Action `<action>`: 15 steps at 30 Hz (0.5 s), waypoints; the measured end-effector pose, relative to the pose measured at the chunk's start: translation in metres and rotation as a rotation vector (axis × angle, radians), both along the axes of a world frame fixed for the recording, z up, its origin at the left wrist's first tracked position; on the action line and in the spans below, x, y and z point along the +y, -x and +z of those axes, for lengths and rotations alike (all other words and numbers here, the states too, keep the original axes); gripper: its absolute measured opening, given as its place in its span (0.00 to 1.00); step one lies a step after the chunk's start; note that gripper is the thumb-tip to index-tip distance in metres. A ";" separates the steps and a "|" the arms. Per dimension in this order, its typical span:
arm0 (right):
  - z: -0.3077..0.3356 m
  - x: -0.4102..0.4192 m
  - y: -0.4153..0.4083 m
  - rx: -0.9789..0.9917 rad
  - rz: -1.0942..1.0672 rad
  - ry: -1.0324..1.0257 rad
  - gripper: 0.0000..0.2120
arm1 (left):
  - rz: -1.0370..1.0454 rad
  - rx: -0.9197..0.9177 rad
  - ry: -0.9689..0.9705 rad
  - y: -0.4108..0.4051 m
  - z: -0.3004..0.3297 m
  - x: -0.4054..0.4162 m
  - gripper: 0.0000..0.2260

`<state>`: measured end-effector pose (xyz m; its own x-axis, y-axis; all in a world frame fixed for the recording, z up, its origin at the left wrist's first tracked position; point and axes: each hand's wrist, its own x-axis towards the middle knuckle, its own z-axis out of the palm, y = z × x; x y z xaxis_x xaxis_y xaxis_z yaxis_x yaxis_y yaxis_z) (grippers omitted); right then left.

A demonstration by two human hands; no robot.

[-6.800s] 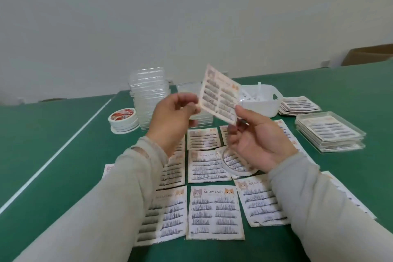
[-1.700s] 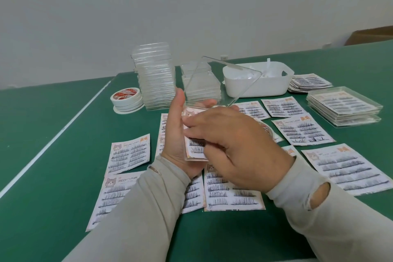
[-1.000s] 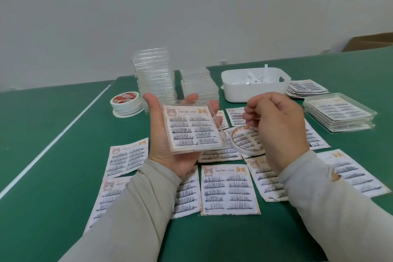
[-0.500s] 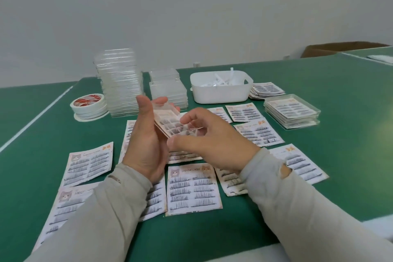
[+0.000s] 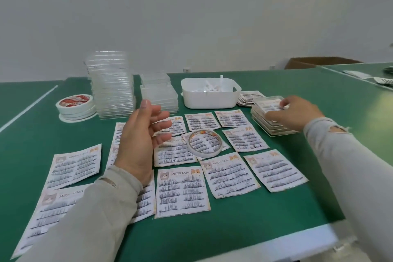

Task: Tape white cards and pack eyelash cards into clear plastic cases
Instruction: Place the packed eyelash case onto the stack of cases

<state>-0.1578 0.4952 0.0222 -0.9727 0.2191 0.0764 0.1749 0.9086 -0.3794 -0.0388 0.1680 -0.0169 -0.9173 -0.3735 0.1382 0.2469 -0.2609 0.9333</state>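
Note:
Several eyelash cards [image 5: 181, 191] printed "MEOW LASH" lie spread on the green table. My right hand [image 5: 295, 112] reaches to the right and grips a packed clear case [image 5: 269, 103] at its edges, on top of the stack of packed cases [image 5: 269, 128]. My left hand [image 5: 142, 138] hovers above the cards at centre left, fingers spread, holding nothing. A thin tape roll [image 5: 205, 143] lies on the cards in the middle. A tall stack of empty clear cases [image 5: 111, 83] and a shorter one [image 5: 158, 95] stand at the back.
A white bin [image 5: 209, 97] with small white pieces sits at the back centre, and a pile of eyelash cards [image 5: 247, 97] lies to its right. Stacked tape rolls [image 5: 75, 104] stand at the back left. A cardboard box [image 5: 319, 62] is at the far right. The table's white front edge [image 5: 276, 244] is near.
The closed case with a card went from my left hand to my right, which carried it right onto the stack of packed cases. My left hand is now free.

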 end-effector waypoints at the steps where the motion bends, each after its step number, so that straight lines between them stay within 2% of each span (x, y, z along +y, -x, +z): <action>1: -0.001 0.001 0.002 -0.017 0.004 -0.014 0.29 | 0.004 0.003 0.001 0.000 0.000 0.000 0.31; 7: 0.000 -0.003 -0.005 -0.079 0.029 0.035 0.33 | 0.003 0.005 0.014 0.002 -0.001 -0.001 0.29; 10: 0.003 -0.024 -0.028 0.129 0.073 0.118 0.36 | 0.005 0.009 0.013 0.003 -0.001 -0.001 0.26; 12: 0.005 -0.056 -0.043 0.320 0.167 0.247 0.29 | 0.026 0.021 0.036 0.002 0.000 -0.001 0.20; 15: 0.002 -0.129 -0.058 0.350 0.362 0.499 0.15 | 0.103 0.052 0.180 -0.003 0.001 0.002 0.12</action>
<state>-0.1000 0.3664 0.0243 -0.9276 -0.0228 0.3729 -0.3137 0.5893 -0.7445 -0.0360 0.1700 -0.0162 -0.8657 -0.4294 0.2574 0.3124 -0.0617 0.9479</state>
